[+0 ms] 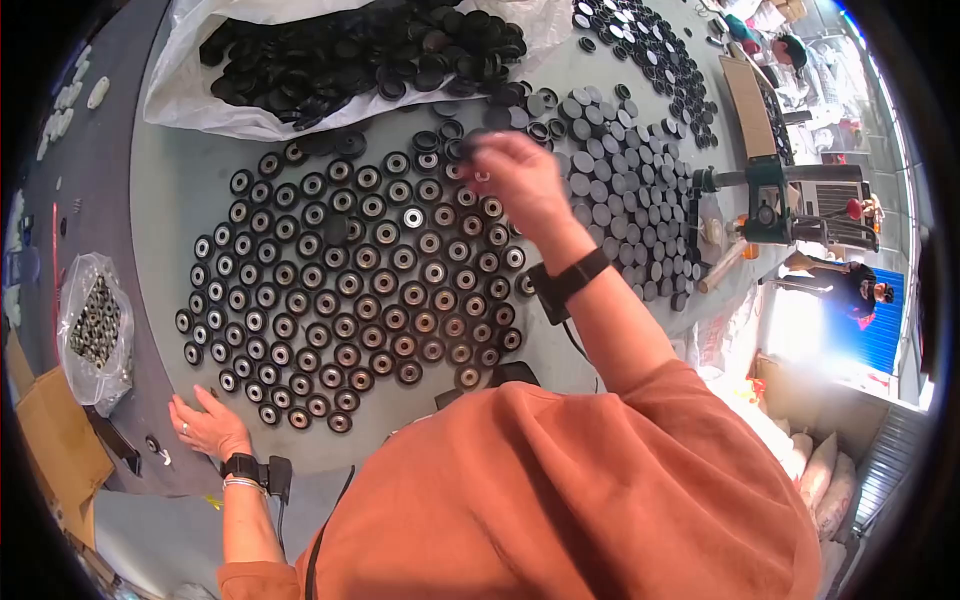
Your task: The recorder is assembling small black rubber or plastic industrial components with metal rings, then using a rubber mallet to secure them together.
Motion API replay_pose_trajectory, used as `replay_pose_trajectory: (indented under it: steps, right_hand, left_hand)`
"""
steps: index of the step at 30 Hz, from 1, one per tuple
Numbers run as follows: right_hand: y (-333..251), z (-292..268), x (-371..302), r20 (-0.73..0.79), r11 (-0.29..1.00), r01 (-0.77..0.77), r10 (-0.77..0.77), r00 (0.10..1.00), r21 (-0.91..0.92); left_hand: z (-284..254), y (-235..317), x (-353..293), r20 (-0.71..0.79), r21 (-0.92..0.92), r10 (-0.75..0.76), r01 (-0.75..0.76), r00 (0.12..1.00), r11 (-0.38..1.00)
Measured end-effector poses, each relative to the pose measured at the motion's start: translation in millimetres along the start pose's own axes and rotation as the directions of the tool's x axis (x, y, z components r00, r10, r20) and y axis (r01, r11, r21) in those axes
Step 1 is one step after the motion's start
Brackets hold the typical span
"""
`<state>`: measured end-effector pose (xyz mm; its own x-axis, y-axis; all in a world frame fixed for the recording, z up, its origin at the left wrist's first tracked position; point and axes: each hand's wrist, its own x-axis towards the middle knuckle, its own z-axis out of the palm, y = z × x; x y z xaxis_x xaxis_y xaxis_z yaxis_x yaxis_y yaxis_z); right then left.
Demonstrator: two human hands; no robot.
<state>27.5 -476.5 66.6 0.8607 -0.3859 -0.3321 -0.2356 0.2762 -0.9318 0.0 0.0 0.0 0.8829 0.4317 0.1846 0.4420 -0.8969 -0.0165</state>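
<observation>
Many round black wheels with metal centres [385, 232] lie flat, side by side, across the table in front of me. Over their far right edge reaches my right hand [518, 178], slightly blurred, its fingers pinching a black round cap [472, 148]. Beside the near left corner of the wheels rests my left hand [208, 428] at the table edge, fingers spread and holding nothing. To the right of the wheels sit many grey-topped discs [622, 170]. Beyond my right hand, a white sack [180, 105] lies open, full of loose black caps [350, 70].
A clear plastic bag of small metal parts [95, 325] and a cardboard box [65, 445] are at the left. On the right stands a green hand press [768, 200]. More black caps [655, 55] cover the far right. A person [860, 290] is in the background.
</observation>
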Motion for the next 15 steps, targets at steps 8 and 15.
replay_pose_trajectory:
  steps: [8,15]
  right_hand:
    - [9.4,-41.3,-12.9,-0.199,0.833,0.161,-0.306,0.931,-0.529]
    - [28.0,-21.1,-10.3,0.218,0.205,0.487,-0.704,0.676,-0.849]
  left_hand:
    - [2.4,-1.5,-8.9,-0.001,0.027,0.007,-0.007,1.000,1.000]
    - [2.9,-4.7,-3.0,-0.032,0.041,0.015,-0.014,0.999,0.999]
